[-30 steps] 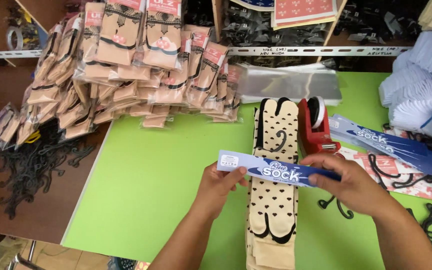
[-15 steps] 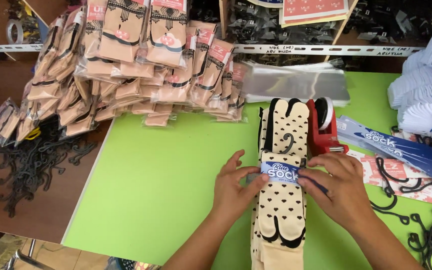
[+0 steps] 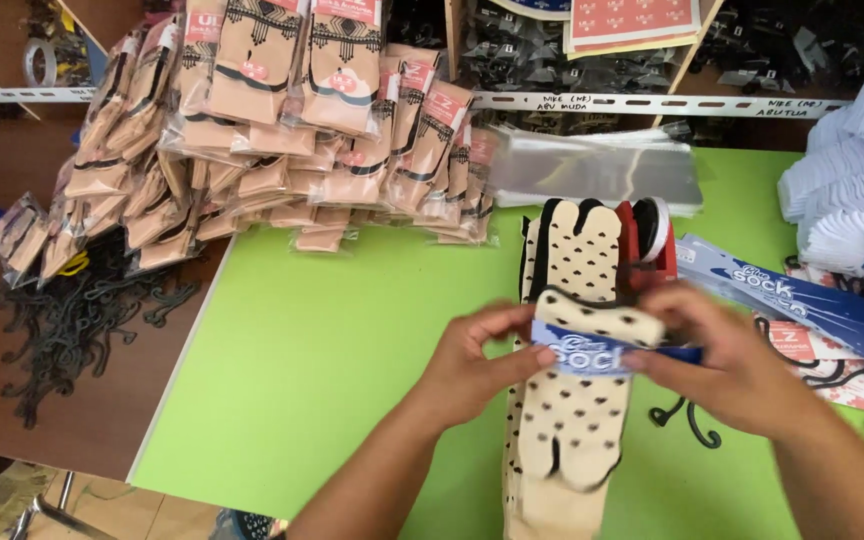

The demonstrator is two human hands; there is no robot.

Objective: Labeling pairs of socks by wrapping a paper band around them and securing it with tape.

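A cream dotted sock pair (image 3: 572, 420) is being held above the green bench (image 3: 332, 350). A blue band (image 3: 592, 358) around the socks is being pinched by the left hand (image 3: 472, 365) and the right hand (image 3: 727, 365). Beyond the socks, a red tape dispenser (image 3: 652, 240) is standing, and packed socks (image 3: 282, 130) are being kept farther left.

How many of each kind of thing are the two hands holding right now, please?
Cream dotted socks: 1 bundle
Blue paper band: 1
Total: 2, held between the left hand and the right hand.
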